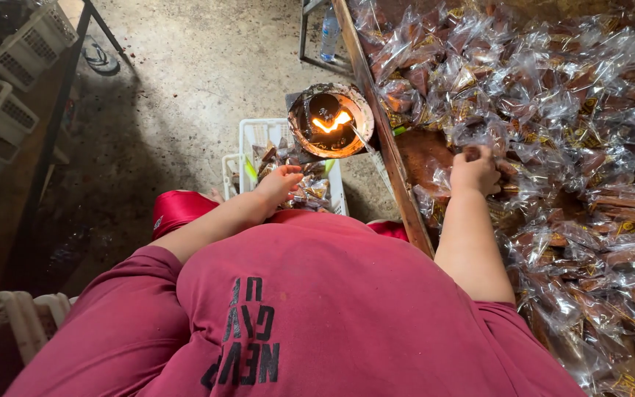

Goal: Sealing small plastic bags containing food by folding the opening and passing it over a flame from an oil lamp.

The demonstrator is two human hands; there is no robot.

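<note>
My left hand [279, 184] hangs over a white basket [251, 136] holding several clear packets of brown snack, and its fingers touch or hold one packet [304, 179]; the grip is unclear. My right hand [475, 170] reaches onto the table and its fingers close on a clear packet [505, 173] in a large heap of clear packets [567, 117] filled with brown pieces. Between the hands stands a small round bowl [330, 121] with a burning flame inside, and a thin metal blade rests on its rim.
The table's wooden edge [384, 136] runs diagonally from top centre down to my right arm. White plastic crates [5, 95] stand on a rack at the left. A clear bottle [330, 33] stands on the concrete floor near a metal frame. Another white crate [9, 320] sits lower left.
</note>
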